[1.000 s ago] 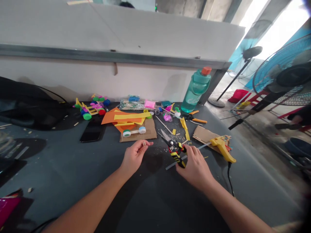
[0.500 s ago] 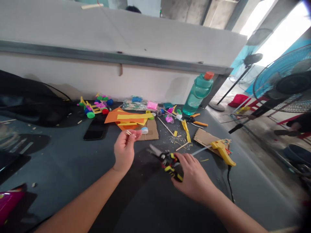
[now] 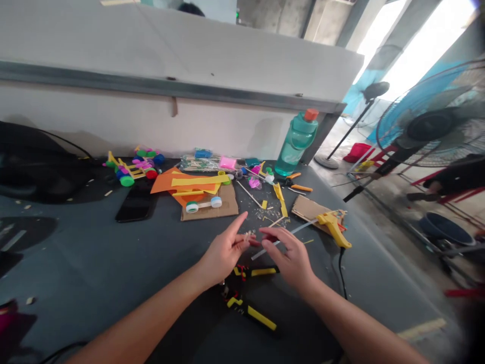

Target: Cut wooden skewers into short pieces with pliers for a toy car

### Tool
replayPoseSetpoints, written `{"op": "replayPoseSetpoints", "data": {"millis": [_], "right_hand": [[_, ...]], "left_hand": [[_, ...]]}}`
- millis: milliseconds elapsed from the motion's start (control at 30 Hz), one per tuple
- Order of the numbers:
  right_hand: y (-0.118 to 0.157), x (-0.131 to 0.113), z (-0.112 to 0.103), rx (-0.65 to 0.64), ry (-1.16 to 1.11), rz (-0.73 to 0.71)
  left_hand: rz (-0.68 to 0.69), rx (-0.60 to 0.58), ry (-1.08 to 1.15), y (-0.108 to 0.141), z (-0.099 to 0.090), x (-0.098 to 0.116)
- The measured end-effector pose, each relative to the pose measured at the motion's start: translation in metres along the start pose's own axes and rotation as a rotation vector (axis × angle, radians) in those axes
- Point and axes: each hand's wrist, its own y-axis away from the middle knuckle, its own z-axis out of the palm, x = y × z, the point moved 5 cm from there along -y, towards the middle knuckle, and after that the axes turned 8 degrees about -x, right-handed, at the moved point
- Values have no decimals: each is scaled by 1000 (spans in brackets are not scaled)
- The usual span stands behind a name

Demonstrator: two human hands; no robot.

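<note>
My left hand (image 3: 223, 253) holds small pale wooden stick pieces (image 3: 248, 236) between thumb and fingers, with its index finger stretched out. Close by on the right, my right hand (image 3: 290, 250) is curled with thumb and fingertips apart, and I see nothing in it. Below both hands, yellow-and-black pliers (image 3: 261, 316) lie on the dark table with their handles spread; my left hand and wrist partly cover their head. Farther back, a stick with a bottle cap at each end (image 3: 204, 205) rests on a cardboard piece (image 3: 227, 210).
To the right, a yellow glue gun (image 3: 335, 230) lies by another cardboard piece (image 3: 303, 208), its cord trailing forward. A teal bottle (image 3: 295, 144) stands at the back. Orange paper (image 3: 162, 183), a phone (image 3: 134, 205) and small cap-wheeled models (image 3: 132, 169) lie toward the left.
The pliers have left my right hand and lie on the table. My left hand has moved right and nearer, with the stick pieces, toward my right hand. The view has shifted slightly right.
</note>
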Motion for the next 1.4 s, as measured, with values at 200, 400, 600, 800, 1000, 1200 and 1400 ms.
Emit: {"op": "replayPoseSetpoints", "data": {"millis": [200,400,600,800,1000,1200,1400], "right_hand": [[-6,6,15,-57,-107,-13],[-9,10,22,-3,44,-140],[-9,16,29,-56,129,-158],[-8,20,30,-77,145,-116],[-8,21,30,-86,168,-80],[-10,25,23,-54,39,31],[-10,43,7,46,-607,312]], "left_hand": [[-13,-67,-301,0,16,-17],[132,89,-696,-2,3,-14],[160,42,-949,-3,5,-14],[159,6,-990,-4,10,-18],[144,2,-1007,-6,12,-19],[121,-6,-886,-6,12,-18],[-41,-20,-323,-7,2,-13]]}}
